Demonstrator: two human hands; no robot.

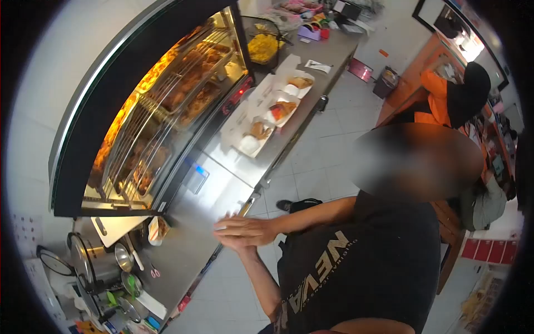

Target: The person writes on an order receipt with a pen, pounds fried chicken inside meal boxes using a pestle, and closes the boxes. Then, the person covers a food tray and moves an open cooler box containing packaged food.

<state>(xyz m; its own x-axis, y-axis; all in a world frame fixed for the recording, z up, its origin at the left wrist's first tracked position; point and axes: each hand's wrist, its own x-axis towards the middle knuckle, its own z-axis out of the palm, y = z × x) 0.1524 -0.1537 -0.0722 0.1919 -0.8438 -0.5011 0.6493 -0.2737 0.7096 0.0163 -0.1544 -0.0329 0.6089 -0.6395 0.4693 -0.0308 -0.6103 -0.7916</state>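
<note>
Neither my left hand nor my right hand shows in the head view. A person in a black printed T-shirt stands close in front of me at the counter, and the pair of hands in view, one laid over the other, is theirs. Those hands hover by the edge of the steel counter. Farther along it, open cardboard boxes hold white mounds that look like rice, with pieces of browned food. A lit glass warming cabinet with trays of browned food stands beside them.
A wire basket of yellow food stands behind the cabinet. Toward the lower left are a large pot, a metal bowl, scissors and a cutting board. Another person in orange and black is at the back right.
</note>
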